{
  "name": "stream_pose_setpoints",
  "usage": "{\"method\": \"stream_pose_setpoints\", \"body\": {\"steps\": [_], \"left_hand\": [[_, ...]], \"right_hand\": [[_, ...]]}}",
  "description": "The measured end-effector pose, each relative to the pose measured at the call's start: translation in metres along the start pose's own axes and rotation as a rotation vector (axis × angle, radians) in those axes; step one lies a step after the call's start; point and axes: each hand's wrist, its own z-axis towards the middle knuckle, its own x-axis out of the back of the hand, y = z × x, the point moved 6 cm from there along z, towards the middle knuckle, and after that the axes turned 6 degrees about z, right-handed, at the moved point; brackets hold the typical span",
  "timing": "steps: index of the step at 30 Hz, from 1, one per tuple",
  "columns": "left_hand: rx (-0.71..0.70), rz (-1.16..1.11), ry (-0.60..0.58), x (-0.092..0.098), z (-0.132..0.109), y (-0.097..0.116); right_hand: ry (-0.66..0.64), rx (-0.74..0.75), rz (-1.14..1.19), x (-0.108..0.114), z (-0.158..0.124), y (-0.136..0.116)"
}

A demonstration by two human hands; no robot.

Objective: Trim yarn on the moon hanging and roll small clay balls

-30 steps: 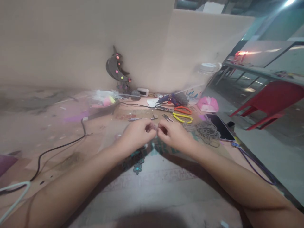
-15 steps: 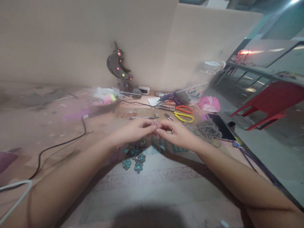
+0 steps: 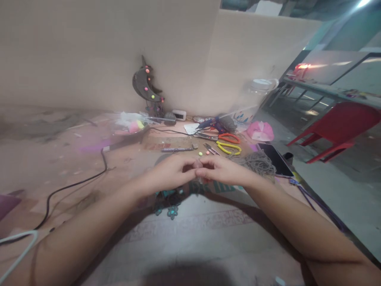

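Observation:
My left hand point(image 3: 175, 171) and my right hand point(image 3: 220, 170) meet over the middle of the work surface, thumbs and fingertips pinched together. Between them is a small, pale, see-through item point(image 3: 197, 163), too blurred to name. Teal and grey flower-shaped pieces point(image 3: 172, 212) lie below my left hand, partly hidden by it. Just beyond the fingertips are a small yellow-green bead point(image 3: 200, 153) and an orange bead point(image 3: 207, 153). Grey cord point(image 3: 260, 161) is heaped to the right of my right hand.
Yellow-handled pliers point(image 3: 229, 148), orange-handled scissors point(image 3: 229, 138), a pen point(image 3: 177, 149) and a glue gun point(image 3: 211, 124) lie beyond my hands. A dark tablet point(image 3: 275, 159) is at right. A moon ornament point(image 3: 145, 85) leans on the wall; a black cable point(image 3: 74, 184) crosses the left side.
My hands have come down slightly toward me and closer together, still pinching. The two small beads beyond them now show, while the flower pieces are more covered.

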Motion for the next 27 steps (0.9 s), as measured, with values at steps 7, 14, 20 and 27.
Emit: {"method": "stream_pose_setpoints", "body": {"steps": [7,14,20,27], "left_hand": [[0.025,-0.191,-0.082,0.001,-0.002,0.002],[0.120,-0.025,-0.102,0.003,-0.007,0.000],[-0.034,-0.444,-0.241,0.002,-0.005,0.012],[-0.056,-0.613,-0.141,-0.001,-0.003,-0.004]], "right_hand": [[-0.073,0.013,0.207,-0.003,-0.004,-0.012],[0.018,0.002,0.111,-0.011,-0.005,-0.011],[-0.023,0.060,0.281,-0.009,-0.006,-0.016],[0.040,0.127,0.415,-0.014,-0.007,-0.011]]}}
